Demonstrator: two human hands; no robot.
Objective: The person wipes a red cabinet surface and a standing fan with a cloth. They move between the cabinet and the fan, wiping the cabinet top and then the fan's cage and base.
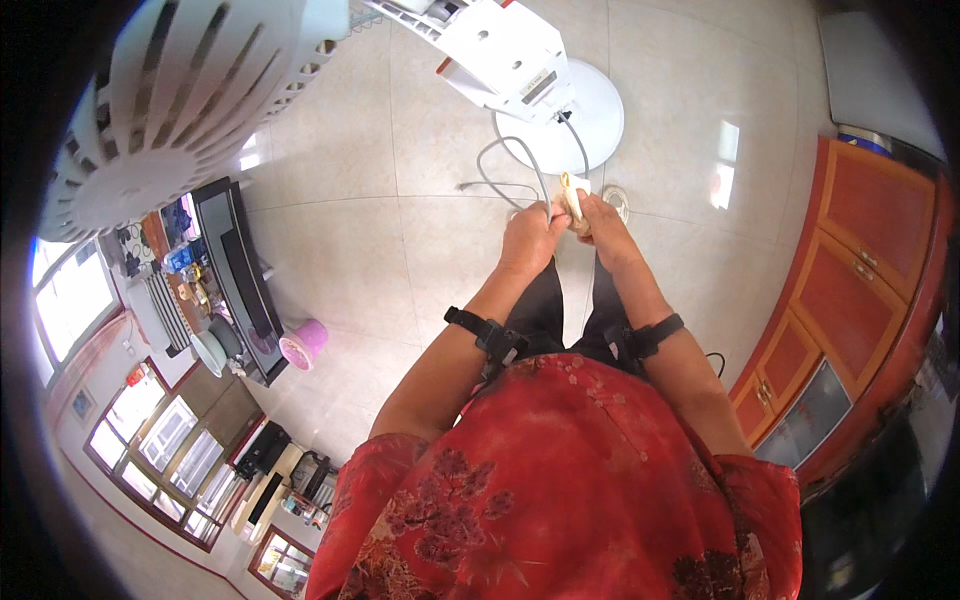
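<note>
Both my hands are close together in front of me, over the floor. My left hand [531, 234] grips a grey power cord [576, 136], which loops up and off to the left. A folded white and yellowish cloth [574, 196] is pinched in my right hand [609, 229]; it appears to wrap the cord, though the fingers hide the contact. The cord's upper end enters the white housing [517, 64] of an electric stand fan. Its round white base [604, 97] rests on the floor, and the slotted fan grille [142, 176] looms at upper left.
Tall orange-red cabinets [847, 277] line the right side. A pink bucket [305, 343] stands on the tiled floor [337, 255] at left, beside a long dark low cabinet [236, 277]. A light shoe [616, 201] shows just beyond my right hand.
</note>
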